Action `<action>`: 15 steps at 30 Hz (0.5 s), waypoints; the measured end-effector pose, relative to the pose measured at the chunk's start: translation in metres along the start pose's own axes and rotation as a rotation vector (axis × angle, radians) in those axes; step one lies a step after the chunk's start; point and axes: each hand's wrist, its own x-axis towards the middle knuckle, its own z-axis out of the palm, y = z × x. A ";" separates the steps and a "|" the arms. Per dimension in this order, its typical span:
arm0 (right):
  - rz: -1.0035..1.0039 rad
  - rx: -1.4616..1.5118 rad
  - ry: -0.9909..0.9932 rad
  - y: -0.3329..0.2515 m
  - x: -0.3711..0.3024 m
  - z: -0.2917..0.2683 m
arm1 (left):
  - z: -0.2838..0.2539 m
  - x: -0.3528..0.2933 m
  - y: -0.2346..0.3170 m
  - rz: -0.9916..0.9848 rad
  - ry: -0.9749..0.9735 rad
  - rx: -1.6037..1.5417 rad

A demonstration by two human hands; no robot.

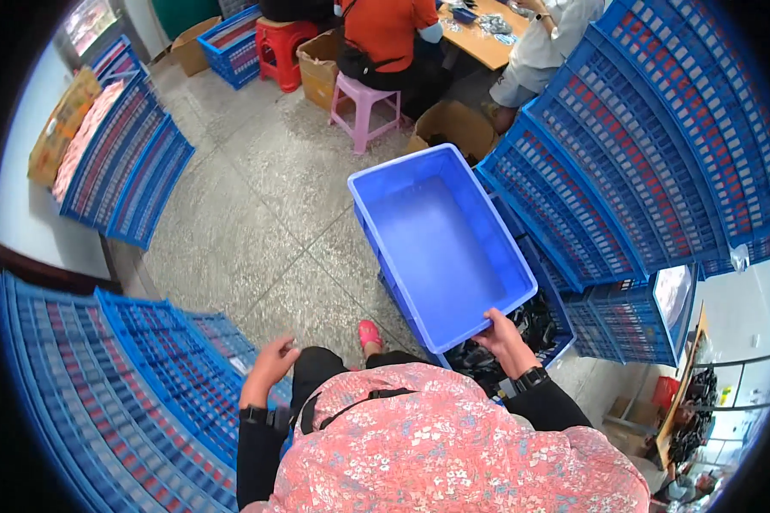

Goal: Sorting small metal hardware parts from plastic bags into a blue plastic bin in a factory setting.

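Five fingers of the right hand [506, 340] curled over the near rim of the empty blue plastic bin [441, 244], gripping it at lower centre-right of the frame. Left hand [271, 363] at lower centre-left, fingers loosely bent, holding nothing, just above stacked blue slotted crates [180, 359]. Bin tilted, long axis running from the hand toward upper left, open side up. Resting atop another blue crate holding dark items [535, 321]. Pink stool [364, 103] well beyond, top centre.
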 end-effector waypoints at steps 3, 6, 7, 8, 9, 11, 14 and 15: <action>-0.029 0.069 0.077 -0.023 0.019 0.051 | -0.045 0.034 -0.050 -0.146 -0.019 0.051; -0.051 0.195 0.068 -0.041 0.047 0.094 | -0.101 0.096 -0.045 -0.209 -0.058 0.143; -0.054 0.205 0.071 -0.048 0.052 0.113 | -0.119 0.122 -0.047 -0.202 -0.062 0.151; -0.064 0.216 0.091 -0.055 0.057 0.133 | -0.137 0.152 -0.050 -0.136 -0.058 0.150; -0.077 0.226 0.112 -0.064 0.061 0.153 | -0.155 0.184 -0.051 -0.067 -0.055 0.147; -0.109 0.307 0.127 -0.069 0.075 0.179 | -0.190 0.254 -0.024 -0.028 -0.087 0.195; -0.144 0.369 0.173 -0.093 0.068 0.232 | -0.235 0.337 0.058 0.219 -0.187 0.112; -0.154 0.381 0.178 -0.098 0.065 0.249 | -0.247 0.360 0.070 0.232 -0.194 0.119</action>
